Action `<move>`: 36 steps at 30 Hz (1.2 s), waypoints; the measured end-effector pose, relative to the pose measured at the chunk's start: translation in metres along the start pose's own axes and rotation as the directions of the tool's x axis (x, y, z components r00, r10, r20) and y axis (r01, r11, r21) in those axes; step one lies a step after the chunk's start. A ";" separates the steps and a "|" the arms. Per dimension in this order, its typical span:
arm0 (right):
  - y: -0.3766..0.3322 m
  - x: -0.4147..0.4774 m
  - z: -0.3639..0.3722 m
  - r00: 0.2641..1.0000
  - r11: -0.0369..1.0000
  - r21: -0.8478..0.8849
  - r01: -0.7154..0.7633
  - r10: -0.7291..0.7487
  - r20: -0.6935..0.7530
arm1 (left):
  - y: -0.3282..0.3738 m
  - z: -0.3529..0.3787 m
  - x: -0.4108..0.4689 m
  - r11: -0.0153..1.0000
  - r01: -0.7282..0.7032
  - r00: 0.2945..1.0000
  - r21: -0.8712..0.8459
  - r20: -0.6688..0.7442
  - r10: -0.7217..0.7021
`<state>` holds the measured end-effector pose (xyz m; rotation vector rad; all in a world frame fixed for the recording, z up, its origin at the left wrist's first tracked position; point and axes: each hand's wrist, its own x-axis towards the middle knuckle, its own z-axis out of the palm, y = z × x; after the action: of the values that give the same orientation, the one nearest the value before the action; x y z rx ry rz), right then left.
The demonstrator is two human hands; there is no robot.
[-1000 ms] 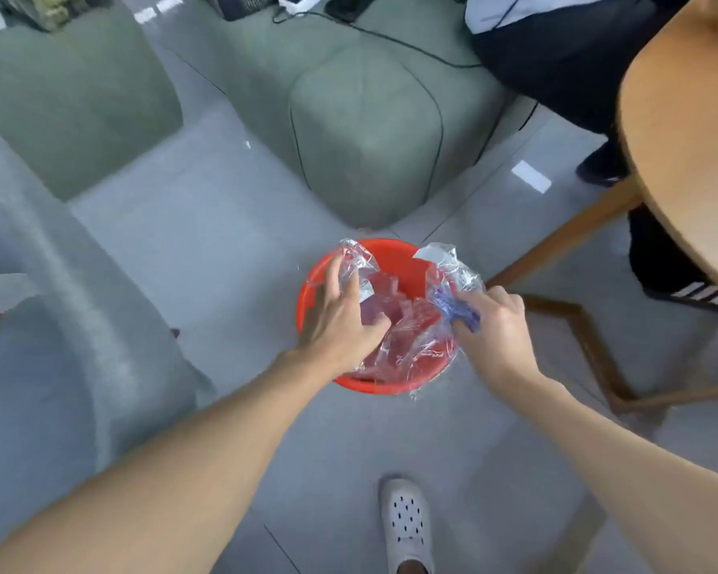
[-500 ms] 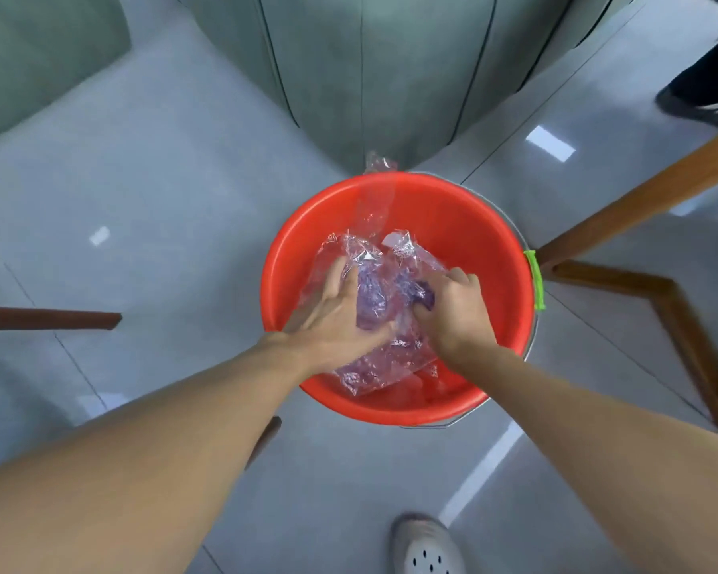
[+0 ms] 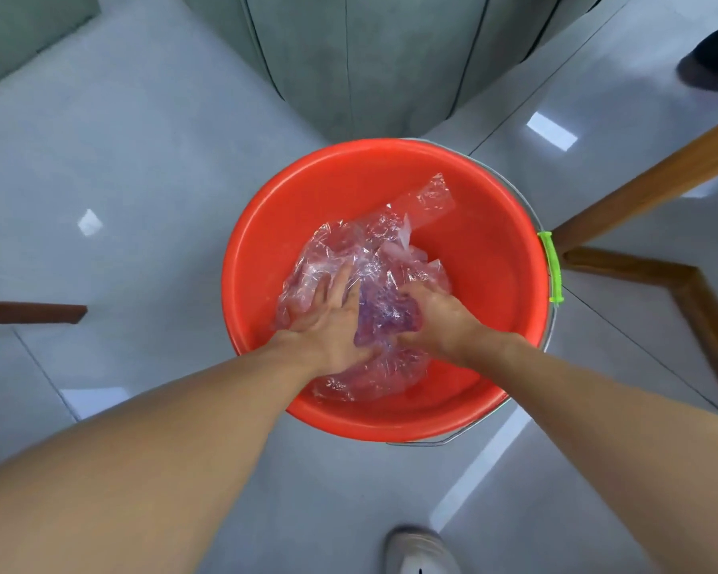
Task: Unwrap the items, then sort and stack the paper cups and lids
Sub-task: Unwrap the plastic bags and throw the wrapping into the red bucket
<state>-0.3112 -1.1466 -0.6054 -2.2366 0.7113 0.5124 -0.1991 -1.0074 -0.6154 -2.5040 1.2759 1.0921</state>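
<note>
Both hands press into the red bucket, the left hand point(image 3: 331, 321) flat and spread on the crumpled clear plastic wrap point(image 3: 363, 258), the right hand point(image 3: 434, 314) curled clutching it, so the springy film could rebound and spill over the bucket point(image 3: 494, 225) rim onto the floor.

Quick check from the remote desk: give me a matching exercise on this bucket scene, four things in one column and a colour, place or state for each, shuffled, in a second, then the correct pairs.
Things:
1. round red plastic bucket
2. crumpled clear plastic wrap
3. handle grip on the bucket's wire handle
4. left hand

Descriptions:
A. bright green, at the bucket's right rim
B. fingers spread flat, pressing down on the wrap
C. stands on the grey tiled floor
D. bunched inside the bucket, under both hands

Pairs: 1-C, 2-D, 3-A, 4-B
</note>
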 end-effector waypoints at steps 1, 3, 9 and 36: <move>-0.001 0.000 0.000 1.000 1.000 0.002 -0.007 0.007 -0.003 | 0.000 -0.001 0.000 1.000 -0.004 1.000 -0.008 -0.004 0.004; -0.004 -0.004 -0.004 0.999 1.000 0.008 -0.005 0.005 -0.042 | -0.001 -0.007 -0.005 0.999 -0.016 1.000 -0.032 -0.024 0.015; -0.030 -0.048 -0.039 0.992 0.998 0.061 -0.013 0.021 -0.128 | 0.011 -0.051 -0.057 0.999 -0.002 0.998 -0.052 -0.060 -0.001; -0.472 -0.326 -0.225 0.849 0.886 0.080 0.456 -0.406 -0.339 | -0.072 -0.361 -0.552 0.943 -0.084 0.760 -0.322 -0.632 -0.148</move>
<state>-0.2350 -0.9258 -0.0348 -2.2523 0.3569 -0.1254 -0.1587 -0.7484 -0.0055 -3.3388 1.2371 0.4305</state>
